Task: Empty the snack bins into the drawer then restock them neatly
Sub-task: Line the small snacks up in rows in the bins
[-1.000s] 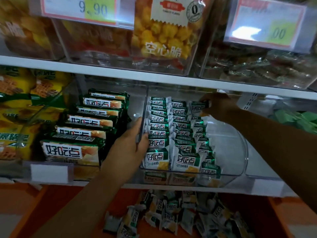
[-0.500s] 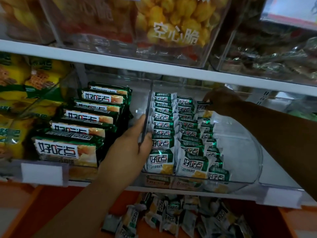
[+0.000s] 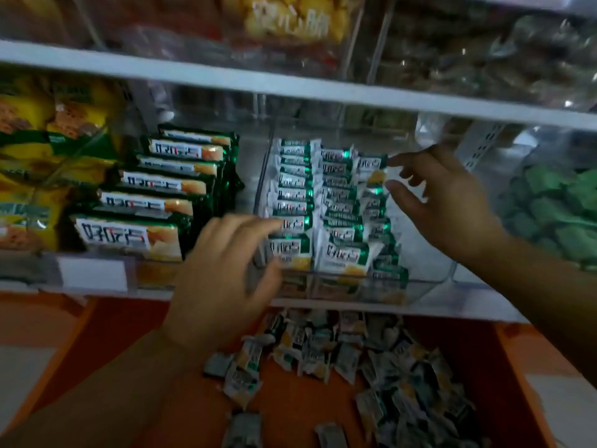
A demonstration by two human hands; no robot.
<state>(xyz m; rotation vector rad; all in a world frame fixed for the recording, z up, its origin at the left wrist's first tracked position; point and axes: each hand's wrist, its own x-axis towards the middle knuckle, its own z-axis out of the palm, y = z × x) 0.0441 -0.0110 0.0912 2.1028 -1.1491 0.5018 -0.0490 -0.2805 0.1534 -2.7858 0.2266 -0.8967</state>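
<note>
Shelf: white shelf (image 3: 478,305) carries clear bin (image 3: 429,279) of snack packets (image 3: 342,253).
Below: orange drawer (image 3: 129,334) at 6 o'clock.
Left hand (image 3: 223,282): grips the bin's 7 o'clock corner.
Right hand (image 3: 449,198): fingers spread, touching packets at 1 o'clock.

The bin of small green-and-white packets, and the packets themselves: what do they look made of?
The bin looks like clear rigid plastic, possibly acrylic: its contents show through its walls and its rounded corner catches light. The packets look like glossy printed plastic film: crimped ends, bright green glints. Any foil lining cannot be told.
</note>
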